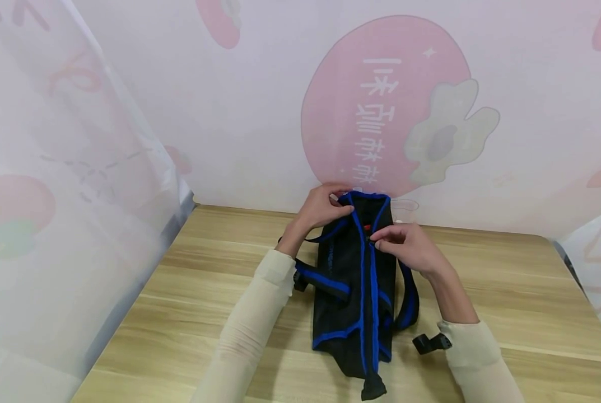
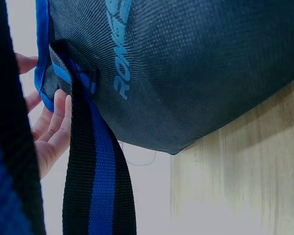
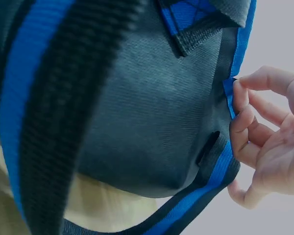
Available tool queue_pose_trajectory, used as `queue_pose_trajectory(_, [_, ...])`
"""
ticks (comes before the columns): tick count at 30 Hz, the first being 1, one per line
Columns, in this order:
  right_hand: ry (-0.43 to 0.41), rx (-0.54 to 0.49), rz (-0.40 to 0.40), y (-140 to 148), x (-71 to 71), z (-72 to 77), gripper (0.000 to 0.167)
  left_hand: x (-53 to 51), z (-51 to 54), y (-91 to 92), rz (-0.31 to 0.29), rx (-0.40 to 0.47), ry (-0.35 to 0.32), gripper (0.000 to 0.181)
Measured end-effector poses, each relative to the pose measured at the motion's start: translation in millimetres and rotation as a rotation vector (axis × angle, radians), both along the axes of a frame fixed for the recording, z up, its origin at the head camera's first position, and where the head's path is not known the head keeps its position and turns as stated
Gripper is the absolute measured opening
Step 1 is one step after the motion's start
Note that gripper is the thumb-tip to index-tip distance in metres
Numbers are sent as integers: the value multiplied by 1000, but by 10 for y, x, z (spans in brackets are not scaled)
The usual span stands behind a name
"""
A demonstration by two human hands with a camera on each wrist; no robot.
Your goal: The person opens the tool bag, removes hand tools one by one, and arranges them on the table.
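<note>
The bag [image 1: 338, 268] rests on the table [image 1: 219, 268], top toward the far edge; my left hand [image 1: 324, 208] grips its rim [image 1: 357, 216], my right hand [image 1: 410, 246] pinches the trim [image 1: 373, 274] along its opening

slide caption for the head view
Left hand and right hand grip a blue-trimmed black bag on a wooden table.

We look into a sheet-lined booth [image 1: 43, 268]: printed hangings [image 1: 260, 112] rise beyond the right hand [image 1: 411, 246], a wood-grain table [image 1: 507, 280] below it.
</note>
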State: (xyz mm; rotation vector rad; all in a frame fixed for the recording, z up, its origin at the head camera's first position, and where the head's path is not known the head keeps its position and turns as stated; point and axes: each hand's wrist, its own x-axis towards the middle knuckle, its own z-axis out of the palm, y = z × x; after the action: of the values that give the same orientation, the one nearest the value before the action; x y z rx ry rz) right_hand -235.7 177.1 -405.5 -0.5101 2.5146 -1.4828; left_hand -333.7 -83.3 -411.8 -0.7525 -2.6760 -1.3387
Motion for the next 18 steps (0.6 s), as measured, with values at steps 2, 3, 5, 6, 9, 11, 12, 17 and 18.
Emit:
queue_pose_trajectory(2, [-5, -27, -1, 1, 6, -28, 22, -1, 1, -2, -5, 1, 3, 50])
queue_pose_trajectory(3, [-9, -38, -1, 3, 7, -40, 22, -4, 1, -3, -7, 0, 4, 50])
queue_pose_trajectory(5, [-18, -60, 3, 5, 9, -57, 22, -9, -2, -5, -10, -2, 6, 50])
queue_pose_trajectory(6, [-21, -68, 6, 6, 13, -61, 22, -14, -5, -6, -11, -4, 8, 51])
queue_pose_trajectory(9, [-25, -80, 18, 17, 27, -55, 23, -26, -11, -5, -15, -7, 11, 51])
queue_pose_trajectory(11, [-28, -83, 22, 22, 39, -44, 23, -31, -8, 0, -21, -5, 13, 51])
queue_pose_trajectory(12, [-29, -85, 23, 25, 44, -39, 23, -34, -7, 2, -23, -4, 16, 51])
queue_pose_trajectory(17, [-31, -89, 21, 30, 71, -40, 23, -40, -8, 15, -33, 1, 21, 51])
queue_pose_trajectory(18, [-29, -87, 20, 30, 80, -44, 23, -39, -13, 15, -34, 2, 21, 51])
